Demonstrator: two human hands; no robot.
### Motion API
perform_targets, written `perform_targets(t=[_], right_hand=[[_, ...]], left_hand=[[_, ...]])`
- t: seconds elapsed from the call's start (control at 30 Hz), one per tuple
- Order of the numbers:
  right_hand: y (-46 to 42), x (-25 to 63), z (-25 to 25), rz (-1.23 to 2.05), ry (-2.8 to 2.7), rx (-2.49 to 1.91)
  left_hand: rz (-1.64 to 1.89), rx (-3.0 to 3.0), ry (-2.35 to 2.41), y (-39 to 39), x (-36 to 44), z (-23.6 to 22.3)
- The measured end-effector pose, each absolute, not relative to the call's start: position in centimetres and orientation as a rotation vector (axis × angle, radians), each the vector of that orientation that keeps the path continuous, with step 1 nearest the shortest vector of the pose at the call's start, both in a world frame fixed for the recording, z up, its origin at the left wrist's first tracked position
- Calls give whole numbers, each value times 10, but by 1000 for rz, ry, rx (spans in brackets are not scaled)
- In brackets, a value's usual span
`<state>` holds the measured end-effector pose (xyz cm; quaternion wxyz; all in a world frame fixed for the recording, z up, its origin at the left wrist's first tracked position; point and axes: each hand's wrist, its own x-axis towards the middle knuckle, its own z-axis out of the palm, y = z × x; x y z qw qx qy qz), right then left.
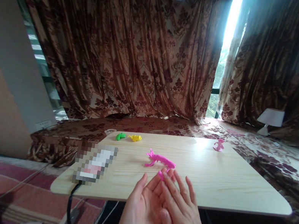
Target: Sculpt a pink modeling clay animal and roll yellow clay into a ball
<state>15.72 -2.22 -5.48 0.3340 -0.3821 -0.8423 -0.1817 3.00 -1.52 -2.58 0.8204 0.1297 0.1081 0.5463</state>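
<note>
Left hand point(145, 201) is palm up, fingers extended; right hand point(183, 207) overlaps it, fingers nearly straight. A small pink piece point(160, 175) sits between their fingers. The pink figure point(162, 159) lies on the table point(229, 184) just beyond; contact cannot be determined.

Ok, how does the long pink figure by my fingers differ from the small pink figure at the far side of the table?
The long figure stretches out low, while the small figure stands upright. The long figure is vivid pink; the small figure looks paler. Both are pinkish and rest on the table.
</note>
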Motion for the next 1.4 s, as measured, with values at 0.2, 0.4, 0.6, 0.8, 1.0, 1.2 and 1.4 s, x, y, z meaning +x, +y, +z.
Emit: perform_targets(t=[0.2,0.4,0.6,0.8,1.0,1.2,1.4], right_hand=[[-22,152,-53,-443,-2218,-960],[-22,155,-56,-429,-2246,-957],[-21,157,-55,-422,-2275,-953],[-20,157,-58,-392,-2316,-951],[-19,158,-59,-380,-2309,-981],[-17,159,-61,-357,-2275,-1024],[-14,161,-59,-340,-2255,-1074]], left_hand=[[1110,396,179,-17,22,-19],[1090,422,189,-18,19,-12],[1100,432,198,-18,19,-7],[1106,418,201,-19,20,-6],[1085,444,194,-17,19,-10],[1089,437,190,-17,19,-10],[1117,417,198,-17,19,-11]])
